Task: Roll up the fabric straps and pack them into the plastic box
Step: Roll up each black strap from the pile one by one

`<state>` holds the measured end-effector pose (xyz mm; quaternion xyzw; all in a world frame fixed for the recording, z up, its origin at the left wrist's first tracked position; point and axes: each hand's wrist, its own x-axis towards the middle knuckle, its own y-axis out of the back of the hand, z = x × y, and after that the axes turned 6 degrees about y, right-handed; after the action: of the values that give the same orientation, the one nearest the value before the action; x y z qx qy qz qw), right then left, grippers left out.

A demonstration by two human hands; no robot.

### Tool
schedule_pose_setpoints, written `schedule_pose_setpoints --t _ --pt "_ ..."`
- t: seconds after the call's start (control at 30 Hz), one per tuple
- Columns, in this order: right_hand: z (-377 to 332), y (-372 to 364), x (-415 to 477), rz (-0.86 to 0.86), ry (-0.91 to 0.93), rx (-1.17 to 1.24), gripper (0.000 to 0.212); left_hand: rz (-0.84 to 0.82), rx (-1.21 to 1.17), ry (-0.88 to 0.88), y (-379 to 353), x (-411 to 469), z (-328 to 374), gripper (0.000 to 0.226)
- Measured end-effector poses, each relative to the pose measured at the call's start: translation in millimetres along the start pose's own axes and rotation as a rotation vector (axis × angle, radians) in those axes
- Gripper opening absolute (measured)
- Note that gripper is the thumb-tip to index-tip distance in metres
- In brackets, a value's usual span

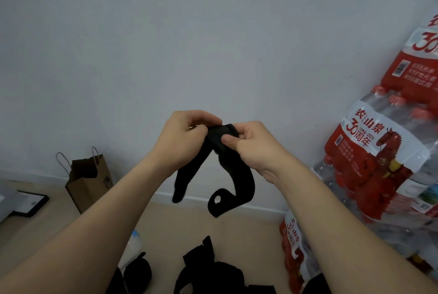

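Black fabric strap [241, 175]: held up in the air in front of the wall, between both hands, with its upper part bunched at the fingertips. Two tails are left hanging. The left tail is narrow and nearly straight. The right tail is wider, curled back on itself, and pierced by a round hole near its end.
Left hand [187, 137]: curled onto the upper end of the strap, which is pinched between thumb and fingers.
Right hand [256, 149]: closed on the same bunched part, with the thumb pressed onto the fabric from the near side and the fingers tucked behind it.
Loose straps [208, 267]: more black fabric pieces are spread on the floor at the bottom edge, below the held strap and well apart from it.
Rolled bundle [137, 272]: a compact black roll is seen just left of the loose straps.
Floor [248, 229]: beige and smooth, met by a white skirting at the wall.
Paper bag [87, 182]: brown, with twisted handles, stood open against the wall at the left.
Bottled-water packs [379, 151]: shrink-wrapped, red-labelled and red-capped, stacked at the right against the wall.
Dark-framed flat item [30, 201]: laid on the floor at the far left; what it is cannot be told.
Wall [189, 32]: pale grey and plain.
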<state>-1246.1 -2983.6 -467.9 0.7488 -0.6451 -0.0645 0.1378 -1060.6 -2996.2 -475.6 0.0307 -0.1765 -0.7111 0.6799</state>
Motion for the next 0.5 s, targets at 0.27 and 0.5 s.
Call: schedule_pose_setpoints --t 0.27,0.5 --pt "-3 3 5 0.027 -0.029 -0.191 0.036 0.013 0.408 -0.387 5 -5 -9 0.036" --pt "6 12 -2 0.011 -0.187 -0.145 0.068 -0.042 0.620 -0.267 4 -2 -13 0.020"
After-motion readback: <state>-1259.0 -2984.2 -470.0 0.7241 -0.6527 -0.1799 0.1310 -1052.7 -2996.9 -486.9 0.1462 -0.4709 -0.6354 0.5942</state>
